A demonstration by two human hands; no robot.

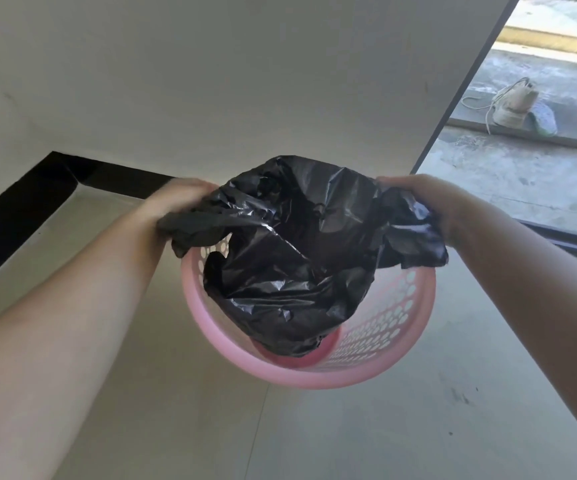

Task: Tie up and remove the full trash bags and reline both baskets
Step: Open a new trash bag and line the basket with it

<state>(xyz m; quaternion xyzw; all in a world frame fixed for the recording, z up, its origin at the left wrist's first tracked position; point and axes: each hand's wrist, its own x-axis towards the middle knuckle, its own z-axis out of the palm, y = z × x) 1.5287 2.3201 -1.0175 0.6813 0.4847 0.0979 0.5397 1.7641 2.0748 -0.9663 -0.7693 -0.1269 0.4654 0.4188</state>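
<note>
Pink perforated basket (389,320) on tiled floor (176,427) | black trash bag (290,271) hangs inside, short of rim | left hand (173,202), right hand (418,199) grip bag's mouth edges apart.

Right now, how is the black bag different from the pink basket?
The black trash bag is crinkled and shiny; the pink basket is smooth, round and full of holes. The left hand and right hand grip the bag; the basket seems untouched. The bag's top bunches above the basket's rim, its bottom hanging inside. Both look plastic.
</note>
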